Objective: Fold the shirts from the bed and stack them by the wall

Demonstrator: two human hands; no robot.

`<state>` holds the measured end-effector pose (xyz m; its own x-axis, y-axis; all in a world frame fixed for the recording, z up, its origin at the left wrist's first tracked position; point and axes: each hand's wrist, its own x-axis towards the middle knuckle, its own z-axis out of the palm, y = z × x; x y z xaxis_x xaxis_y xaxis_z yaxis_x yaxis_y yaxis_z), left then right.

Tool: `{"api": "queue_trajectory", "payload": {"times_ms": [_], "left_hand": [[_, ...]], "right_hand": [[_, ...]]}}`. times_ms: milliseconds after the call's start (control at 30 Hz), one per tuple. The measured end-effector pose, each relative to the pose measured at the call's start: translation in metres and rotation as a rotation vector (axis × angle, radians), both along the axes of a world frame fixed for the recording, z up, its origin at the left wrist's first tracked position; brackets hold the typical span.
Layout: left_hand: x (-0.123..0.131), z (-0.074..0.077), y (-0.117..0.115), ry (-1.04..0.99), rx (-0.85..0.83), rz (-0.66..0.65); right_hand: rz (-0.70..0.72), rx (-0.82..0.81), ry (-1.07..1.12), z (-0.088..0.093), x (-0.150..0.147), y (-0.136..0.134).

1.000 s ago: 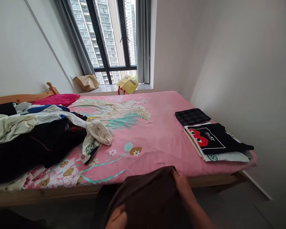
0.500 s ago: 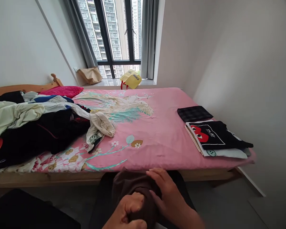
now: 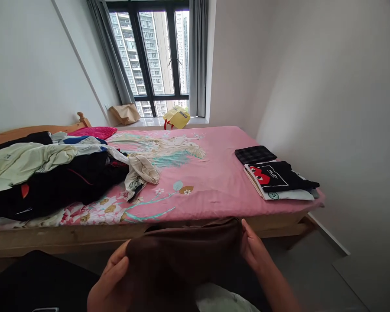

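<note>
A dark brown piece of clothing (image 3: 182, 255) is stretched between my two hands in front of the bed; its exact kind does not show. My left hand (image 3: 112, 275) grips its left edge, the thumb pressed against the fingers. At the upper right corner, my right hand (image 3: 251, 245) pinches the fabric. Below the brown cloth, a pale fabric (image 3: 224, 299) shows at the bottom of the view; most of it is hidden.
The bed (image 3: 214, 182) has a pink printed sheet. A heap of loose clothes (image 3: 68, 177) lies on its left, and a folded stack of shirts (image 3: 279, 180) beside a folded dark checked cloth (image 3: 255, 154) on its right. A yellow bag (image 3: 177, 117) stands by the window.
My hands have moved apart, and the brown garment, bunched up between them before, is now spread out wide. The view has shifted slightly.
</note>
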<state>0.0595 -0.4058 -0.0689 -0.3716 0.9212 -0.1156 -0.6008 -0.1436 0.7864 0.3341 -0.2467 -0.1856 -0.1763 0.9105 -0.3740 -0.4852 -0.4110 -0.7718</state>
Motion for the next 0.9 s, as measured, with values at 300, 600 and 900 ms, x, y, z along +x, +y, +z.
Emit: {"api": "queue_trajectory", "payload": {"times_ms": [300,600,900], "left_hand": [[0.008,-0.002,0.014,0.003,0.204,-0.268],[0.020,0.015,0.026,0.034,0.213,-0.192],[0.010,0.027,0.033,0.085,0.151,-0.207]], "right_hand": [[0.293,0.389,-0.245,0.037,0.010,-0.066],[0.340,0.434,-0.198,0.064,-0.037,-0.063],[-0.028,0.457,-0.294,0.135,-0.003,-0.033]]}}
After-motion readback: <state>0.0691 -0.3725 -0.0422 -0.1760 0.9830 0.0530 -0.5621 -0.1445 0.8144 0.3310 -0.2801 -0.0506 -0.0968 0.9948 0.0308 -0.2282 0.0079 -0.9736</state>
